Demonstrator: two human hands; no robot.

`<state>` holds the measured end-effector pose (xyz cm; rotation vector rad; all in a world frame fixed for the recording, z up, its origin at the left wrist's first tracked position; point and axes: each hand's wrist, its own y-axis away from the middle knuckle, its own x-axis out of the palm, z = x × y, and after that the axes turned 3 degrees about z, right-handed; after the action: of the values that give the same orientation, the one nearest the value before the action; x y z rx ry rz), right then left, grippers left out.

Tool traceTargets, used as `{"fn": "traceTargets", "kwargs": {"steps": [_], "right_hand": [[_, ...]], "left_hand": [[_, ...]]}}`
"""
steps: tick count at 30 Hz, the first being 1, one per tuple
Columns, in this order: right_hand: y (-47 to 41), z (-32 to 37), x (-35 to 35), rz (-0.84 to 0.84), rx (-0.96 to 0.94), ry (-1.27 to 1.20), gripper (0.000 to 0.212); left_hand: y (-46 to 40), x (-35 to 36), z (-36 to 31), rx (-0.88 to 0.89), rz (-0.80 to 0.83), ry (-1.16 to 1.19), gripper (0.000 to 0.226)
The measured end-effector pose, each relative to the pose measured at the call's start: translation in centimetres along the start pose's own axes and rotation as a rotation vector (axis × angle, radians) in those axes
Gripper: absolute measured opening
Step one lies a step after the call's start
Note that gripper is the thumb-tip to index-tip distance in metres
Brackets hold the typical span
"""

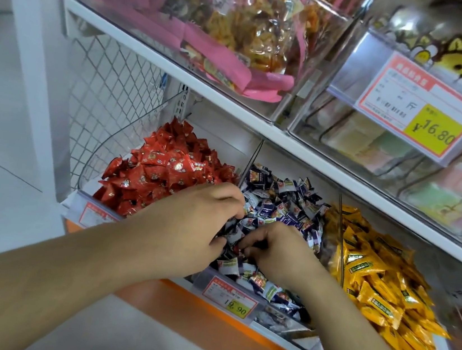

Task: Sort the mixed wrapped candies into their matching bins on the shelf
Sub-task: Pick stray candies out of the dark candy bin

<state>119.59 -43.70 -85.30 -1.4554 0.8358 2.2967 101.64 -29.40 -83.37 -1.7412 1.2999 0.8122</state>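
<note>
Candies [285, 202] in blue-and-white wrappers fill the middle bin where both hands, left [203, 218] and right [275, 254], dig with curled fingers pinching wrappers, red bin [165, 172] leftward, yellow bin [381, 276] rightward, sorting seemingly nearly finished.

I see both hands down in the middle bin [289, 328] of dark blue and white candies [287, 203]. My left hand [197, 223] and right hand [275, 251] have fingers curled into the wrappers near the bin's front edge. Red candies [165, 172] fill the bin to the left, yellow candies [380, 282] the bin to the right.
</note>
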Motion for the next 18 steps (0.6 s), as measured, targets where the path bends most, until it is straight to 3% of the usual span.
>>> {"fn": "traceTargets", "kwargs": {"steps": [18], "right_hand": [[-0.18, 0.68, 0.12, -0.044, 0.044, 0.046, 0.03]], "left_hand": [[0.08, -0.13, -0.15, -0.025, 0.031, -0.021, 0.032]]}}
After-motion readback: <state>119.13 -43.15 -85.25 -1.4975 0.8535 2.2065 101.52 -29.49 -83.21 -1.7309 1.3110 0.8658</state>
